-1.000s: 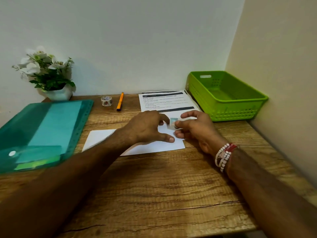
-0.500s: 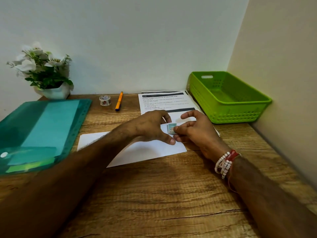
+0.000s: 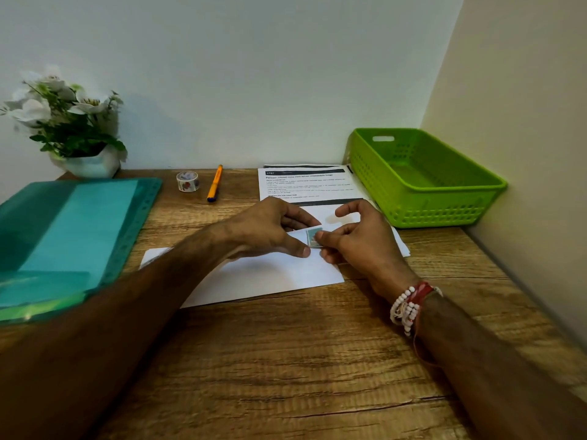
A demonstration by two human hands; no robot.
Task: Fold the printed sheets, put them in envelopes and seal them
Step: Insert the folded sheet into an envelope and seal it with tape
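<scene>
A white envelope (image 3: 270, 277) lies flat on the wooden table in front of me. My left hand (image 3: 266, 230) rests on its upper part, the thumb tip pressing the paper down. My right hand (image 3: 362, 242) pinches a small greenish stamp-like sticker (image 3: 313, 236) between thumb and fingers at the envelope's upper right corner, just beside my left thumb. Whether the sticker adheres to the paper I cannot tell. A stack of printed sheets (image 3: 305, 185) lies behind the hands, partly covered by them.
A green plastic basket (image 3: 444, 214) stands at the back right against the wall. A small tape roll (image 3: 187, 181) and an orange pen (image 3: 214, 184) lie at the back. A teal plastic folder (image 3: 73, 233) covers the left side, behind it a potted white flower (image 3: 92, 165).
Both hands stay at the envelope's upper right corner. The sticker has come down a little, closer to my left thumb on the paper.
</scene>
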